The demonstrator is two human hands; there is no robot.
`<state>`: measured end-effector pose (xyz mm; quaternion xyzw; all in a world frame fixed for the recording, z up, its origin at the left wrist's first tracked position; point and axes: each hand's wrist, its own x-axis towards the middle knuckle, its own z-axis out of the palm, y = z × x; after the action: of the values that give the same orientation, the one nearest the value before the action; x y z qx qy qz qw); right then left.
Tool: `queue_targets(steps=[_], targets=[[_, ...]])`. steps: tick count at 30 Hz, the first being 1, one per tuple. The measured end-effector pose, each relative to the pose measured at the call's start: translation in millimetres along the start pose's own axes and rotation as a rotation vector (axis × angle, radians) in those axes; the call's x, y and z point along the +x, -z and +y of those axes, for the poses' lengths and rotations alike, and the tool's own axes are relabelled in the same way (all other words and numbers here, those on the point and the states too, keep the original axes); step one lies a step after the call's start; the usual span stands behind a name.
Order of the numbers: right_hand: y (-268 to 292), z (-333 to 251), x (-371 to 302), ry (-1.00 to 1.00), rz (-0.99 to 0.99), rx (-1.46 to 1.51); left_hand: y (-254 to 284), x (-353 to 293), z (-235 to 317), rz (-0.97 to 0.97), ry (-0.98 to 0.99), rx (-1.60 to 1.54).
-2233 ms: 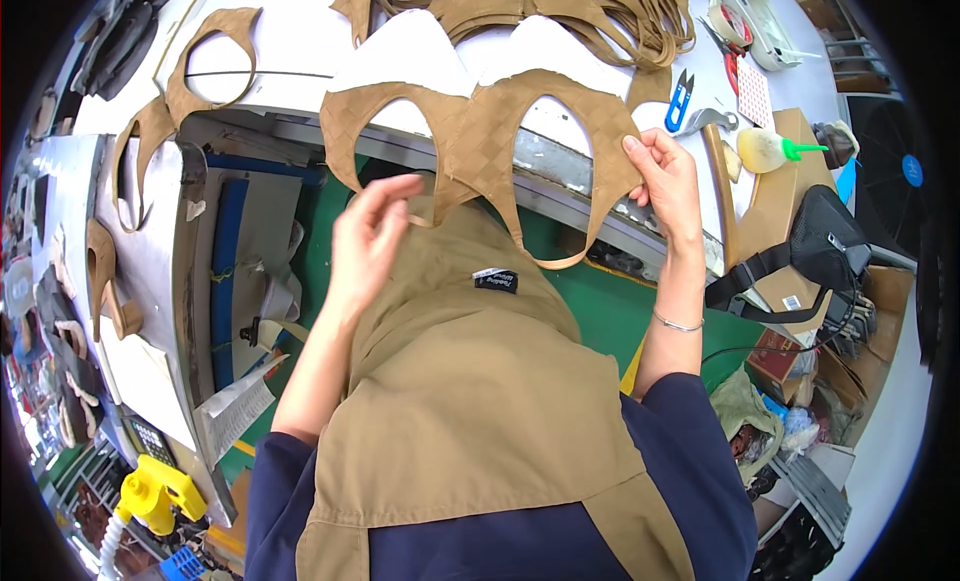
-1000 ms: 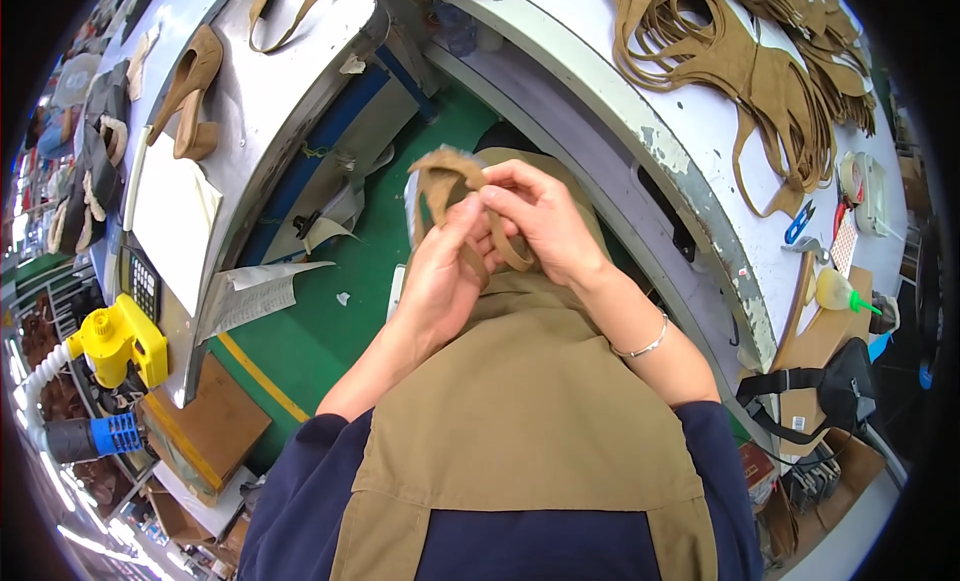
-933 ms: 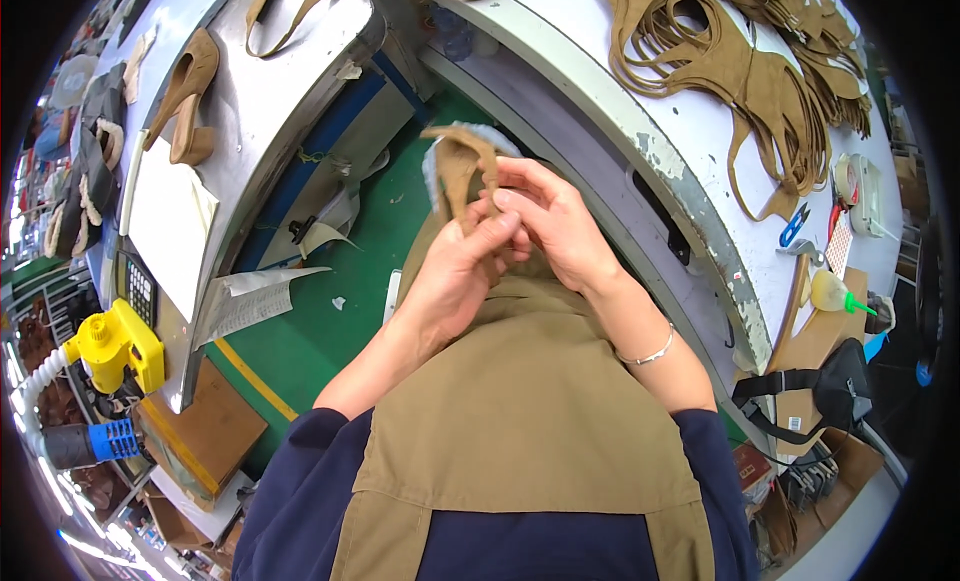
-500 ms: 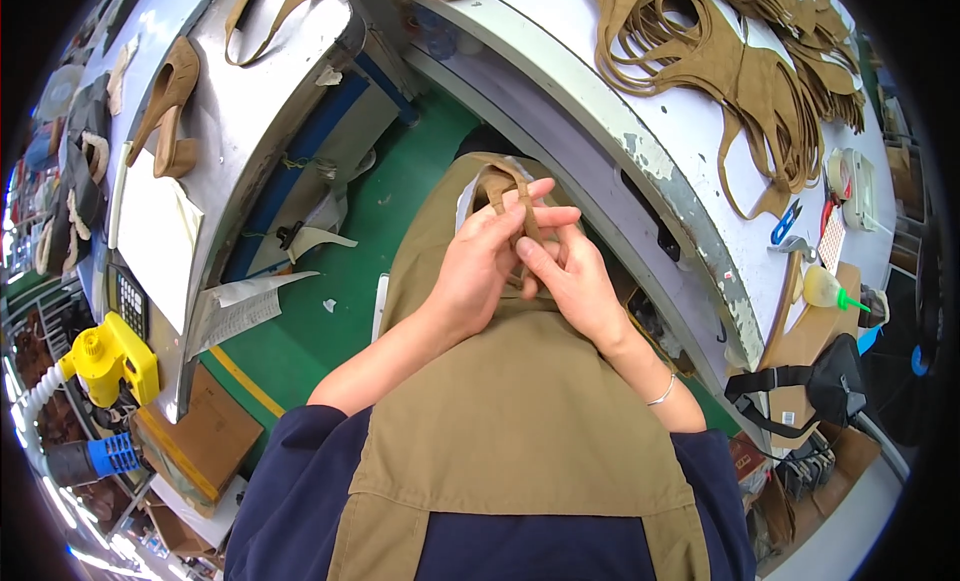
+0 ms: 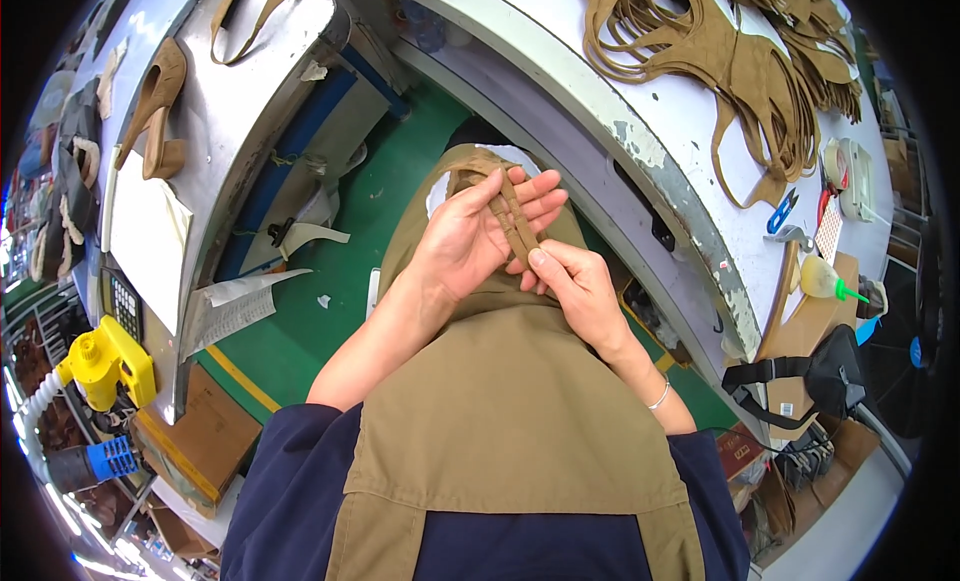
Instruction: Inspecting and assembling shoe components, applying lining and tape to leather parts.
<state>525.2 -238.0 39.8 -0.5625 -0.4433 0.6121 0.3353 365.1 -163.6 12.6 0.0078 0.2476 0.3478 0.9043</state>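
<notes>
Above my lap, both hands hold a brown suede-like strap piece [image 5: 517,229] that resembles the cut shoe uppers on the table. My left hand [image 5: 460,236] is palm up, its thumb against the straps near the top and its fingers stretched out behind them. My right hand [image 5: 583,293] pinches the lower end of the straps between thumb and fingers. The rest of the piece curves over my lap past the left thumb, with a pale lining showing; part of it is hidden by the left hand.
A pile of brown cut uppers [image 5: 745,76] lies on the right table, near blue-handled snips [image 5: 783,212] and a green-tipped bottle [image 5: 825,280]. On the left table are a brown heeled shoe [image 5: 155,111], white paper [image 5: 145,236] and a yellow device [image 5: 108,363]. Table edges flank my lap.
My hands have drawn apart: the left has opened out and moved slightly left, the right has moved lower. The straps now stretch between them. The view has shifted slightly.
</notes>
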Motion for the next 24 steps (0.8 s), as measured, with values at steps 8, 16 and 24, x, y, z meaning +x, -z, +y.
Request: queue_targets(steps=[8, 16, 24], targets=[[3.3, -3.7, -7.7, 0.004, -0.041, 0.024, -14.6, -4.5, -0.4, -0.037, -0.02, 0.016], [3.1, 0.9, -9.3, 0.021, -0.04, 0.09, -12.1, -2.4, -1.0, -0.094, 0.002, -0.024], [4.1, 0.6, -9.2, 0.04, -0.05, 0.049, -5.2, -0.3, -2.6, -0.106, -0.008, -0.029]])
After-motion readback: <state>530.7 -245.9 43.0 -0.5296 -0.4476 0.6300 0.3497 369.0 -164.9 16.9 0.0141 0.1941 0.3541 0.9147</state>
